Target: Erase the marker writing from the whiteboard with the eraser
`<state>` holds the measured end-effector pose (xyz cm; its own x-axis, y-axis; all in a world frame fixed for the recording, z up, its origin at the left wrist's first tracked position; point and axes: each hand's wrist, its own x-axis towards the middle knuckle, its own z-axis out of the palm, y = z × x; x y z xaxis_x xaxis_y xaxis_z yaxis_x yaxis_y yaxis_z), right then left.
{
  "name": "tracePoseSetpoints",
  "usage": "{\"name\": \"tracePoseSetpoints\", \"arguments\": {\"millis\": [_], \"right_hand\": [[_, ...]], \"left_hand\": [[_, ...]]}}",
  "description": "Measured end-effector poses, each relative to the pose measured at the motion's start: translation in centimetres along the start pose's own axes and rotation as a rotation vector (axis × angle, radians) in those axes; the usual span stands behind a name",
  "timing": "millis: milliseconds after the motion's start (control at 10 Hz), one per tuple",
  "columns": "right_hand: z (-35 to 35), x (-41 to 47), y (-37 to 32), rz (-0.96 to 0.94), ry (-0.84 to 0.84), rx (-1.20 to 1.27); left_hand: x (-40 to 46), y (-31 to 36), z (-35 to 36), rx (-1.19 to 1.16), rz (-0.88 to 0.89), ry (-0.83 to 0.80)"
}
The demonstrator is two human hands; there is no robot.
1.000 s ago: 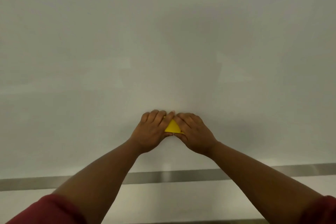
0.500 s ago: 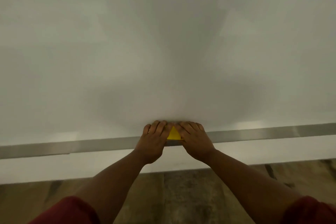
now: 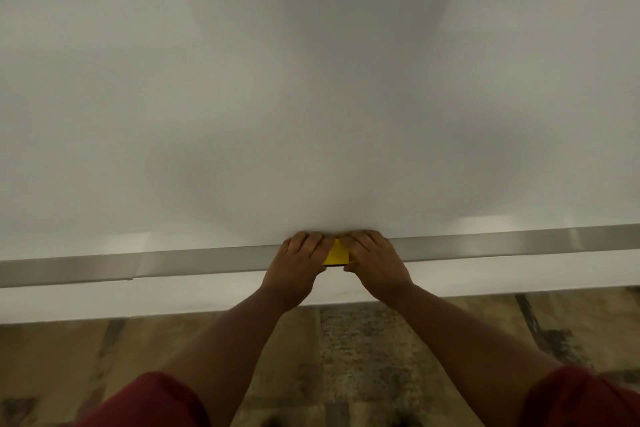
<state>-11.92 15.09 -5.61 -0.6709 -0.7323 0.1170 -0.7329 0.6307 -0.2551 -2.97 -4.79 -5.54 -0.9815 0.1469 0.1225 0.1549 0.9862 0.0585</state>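
- Yellow eraser (image 3: pixel 336 253) sits at the bottom edge of the whiteboard (image 3: pixel 311 97), on the metal frame strip (image 3: pixel 502 242) that runs along it, with only a small wedge showing between the two hands.
- Left hand (image 3: pixel 296 265) and right hand (image 3: pixel 375 262) both press on it, fingers curled over its top from either side, knuckles nearly meeting.
- No marker writing shows anywhere on the board in view; the surface looks plain, with soft shadows only.
- Judged from this, the stroke in hand is at its lowest point, at the board's bottom limit.
- Next move likely calls for lifting or sliding the eraser back up, or sideways, onto any patch not yet wiped, if one exists outside the view.
- Patterned floor (image 3: pixel 363 357) lies below.
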Motion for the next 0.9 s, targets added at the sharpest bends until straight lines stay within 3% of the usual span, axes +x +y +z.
{"name": "tracePoseSetpoints", "arguments": {"millis": [500,700,800,900], "right_hand": [[1.4,-0.9,-0.2,-0.061,0.035,-0.065],[1.6,-2.7,-1.2,-0.008,-0.203,-0.151],[0.3,-3.0,-1.5,-0.015,-0.176,-0.178],[-2.2,-2.6,-2.3,-0.038,-0.003,-0.213]], "left_hand": [[-0.1,1.7,0.9,0.04,-0.052,-0.022],[-1.1,3.3,0.7,0.014,-0.092,-0.145],[-1.2,3.7,-0.2,0.005,-0.088,-0.073],[-0.4,4.1,-2.8,-0.019,-0.093,0.08]]}}
